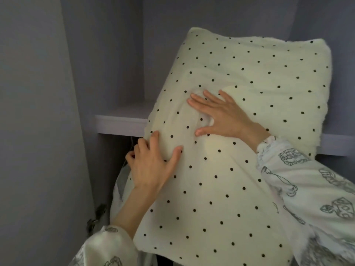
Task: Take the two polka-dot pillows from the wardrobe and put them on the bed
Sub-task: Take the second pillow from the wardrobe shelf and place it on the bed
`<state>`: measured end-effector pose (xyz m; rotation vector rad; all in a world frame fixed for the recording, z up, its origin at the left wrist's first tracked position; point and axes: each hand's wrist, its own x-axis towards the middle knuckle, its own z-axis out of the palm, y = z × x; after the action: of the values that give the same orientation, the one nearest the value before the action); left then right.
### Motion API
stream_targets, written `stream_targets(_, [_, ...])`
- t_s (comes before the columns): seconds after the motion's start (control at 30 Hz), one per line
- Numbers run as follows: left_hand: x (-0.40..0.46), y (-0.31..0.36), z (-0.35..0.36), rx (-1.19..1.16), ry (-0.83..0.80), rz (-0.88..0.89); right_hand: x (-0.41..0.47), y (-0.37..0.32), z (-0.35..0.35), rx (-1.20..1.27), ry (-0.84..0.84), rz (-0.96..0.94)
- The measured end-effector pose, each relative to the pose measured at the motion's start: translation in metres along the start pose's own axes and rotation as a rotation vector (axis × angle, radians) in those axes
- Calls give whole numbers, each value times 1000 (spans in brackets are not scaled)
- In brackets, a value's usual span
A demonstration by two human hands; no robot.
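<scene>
Polka-dot pillow tilts off wardrobe shelf. Left hand clamps its left edge; right hand presses flat, fingers spread, steadying.

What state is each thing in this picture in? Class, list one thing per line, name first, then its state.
Polka-dot pillow: tilted, upper end leaning over the shelf edge, partly out of the wardrobe.
Left hand: fingers curled round the pillow's left edge.
Right hand: fingers spread flat, pressing the pillow's face.
Shelf: fixed, its bare part at the left.
Second pillow: cannot be told apart.
</scene>
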<state>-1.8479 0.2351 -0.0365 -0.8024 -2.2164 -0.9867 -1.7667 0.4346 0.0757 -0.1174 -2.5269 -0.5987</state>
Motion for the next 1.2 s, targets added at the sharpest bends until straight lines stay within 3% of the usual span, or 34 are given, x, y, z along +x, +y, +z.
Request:
stream_targets(0.1, [25,9,-9,-33,100,222,-6,2,6,243,162,68])
stream_targets(0.17, [47,25,-8,-26,83,388,-7,3,8,409,289,143])
stream_targets(0.27, [76,49,6,12,-18,395,-7,5,5,491,390,210])
stream_targets(0.43, [88,42,27,55,-6,322,-22,2,9,163,330,307])
stream_targets(0.63, [80,38,33,73,39,348,-118,-5,34,-91,376,633])
stream_targets(0.8, [76,35,31,73,15,357,-152,-1,47,-57,372,820])
stream_targets(0.93, [75,37,29,56,-8,335,-153,5,48,122,473,919])
stream_targets(1.07, [83,36,24,-74,-56,286,-158,13,45,589,639,1022])
stream_targets(1.2, [89,31,16,-181,-99,239,-162,22,46,781,683,1073])
